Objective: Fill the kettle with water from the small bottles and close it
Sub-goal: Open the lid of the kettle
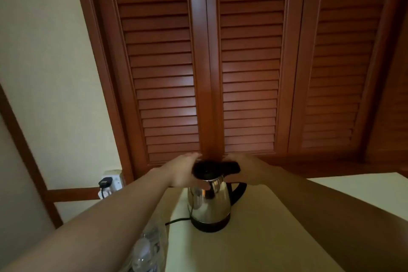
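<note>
A steel kettle (208,203) with a black lid (206,170), black handle and black base stands on a pale table (276,227). The lid sits down on the kettle's top. My left hand (183,171) cups the left side of the lid, thumb against the steel neck. My right hand (247,169) wraps the top of the handle at the lid's right. Clear plastic bottles (146,249) lie blurred at the table's left edge, below my left forearm.
A black cord (178,220) runs left from the kettle base off the table edge. A wall socket with a black plug (106,183) is on the cream wall at left. Brown louvred doors (242,62) stand right behind the table.
</note>
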{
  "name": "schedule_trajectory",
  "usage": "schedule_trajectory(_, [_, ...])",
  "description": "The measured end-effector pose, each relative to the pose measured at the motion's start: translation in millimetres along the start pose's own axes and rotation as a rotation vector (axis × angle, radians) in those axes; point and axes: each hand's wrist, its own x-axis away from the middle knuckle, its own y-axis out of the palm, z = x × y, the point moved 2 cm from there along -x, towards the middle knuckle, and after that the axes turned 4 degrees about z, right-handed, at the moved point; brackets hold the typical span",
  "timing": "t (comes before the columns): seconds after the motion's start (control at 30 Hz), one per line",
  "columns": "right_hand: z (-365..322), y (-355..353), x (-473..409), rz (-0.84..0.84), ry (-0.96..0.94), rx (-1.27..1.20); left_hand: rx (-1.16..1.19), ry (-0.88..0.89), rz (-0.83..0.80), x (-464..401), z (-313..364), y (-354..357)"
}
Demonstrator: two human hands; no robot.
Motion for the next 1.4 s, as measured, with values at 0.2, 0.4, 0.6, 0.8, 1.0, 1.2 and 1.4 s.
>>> schedule_trajectory(0.2, [-0.3,2.2,3.5,0.132,0.033,-0.215,0.151,-0.051,0.021,-6.1,-4.9,12.4])
schedule_trajectory(0.4, [-4.4,-3.8,4.1,0.140,0.043,-0.237,0.274,-0.034,0.092,-5.3,-10.3,8.6])
schedule_trajectory(0.6, [-20.3,-31.4,15.3,0.181,-0.024,-0.172,0.336,0.032,0.156,4.9,4.8,-15.9])
schedule_trajectory(0.8, [-29.9,-49.5,48.3,0.165,0.012,-0.161,0.310,0.032,0.174,25.8,29.5,-18.2])
schedule_trajectory(1.0, [-27.1,-42.7,106.8,0.150,0.056,-0.162,0.223,0.056,0.187,53.4,68.3,12.0])
schedule_trajectory(1.2, [-15.9,-24.8,152.9,0.158,0.149,-0.189,0.287,0.069,0.123,68.8,91.0,45.6])
schedule_trajectory(1.4, [-13.1,-16.9,173.2,0.156,0.191,-0.203,0.353,0.059,0.127,73.1,97.9,63.4])
